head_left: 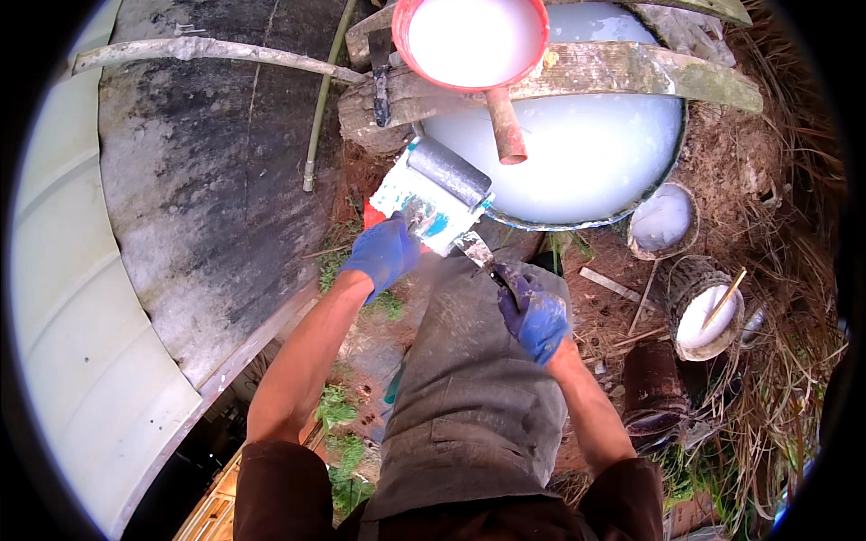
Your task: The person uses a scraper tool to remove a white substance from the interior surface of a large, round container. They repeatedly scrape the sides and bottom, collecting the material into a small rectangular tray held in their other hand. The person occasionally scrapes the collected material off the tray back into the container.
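My left hand (386,257), in a blue glove, is closed on a boxy tool (419,203) caked in white with teal smears. A grey roller (449,171) lies along the tool's far edge. My right hand (534,316), gloved in blue too, grips a scraper (475,250) by its dark handle. The scraper's metal blade reaches the tool's lower right corner. Beyond the tool is a wide round vat (669,171) of white liquid. A red dipper (520,74) full of white liquid rests on the planks above it, its stubby handle pointing toward me.
Weathered planks (622,70) span the vat, with another scraper (381,95) on them. At right stand a bucket (690,230) of pale liquid, a tilted bucket (732,332) holding a stick, and a dark container (651,383). A stained curved sheet (207,180) fills the left side.
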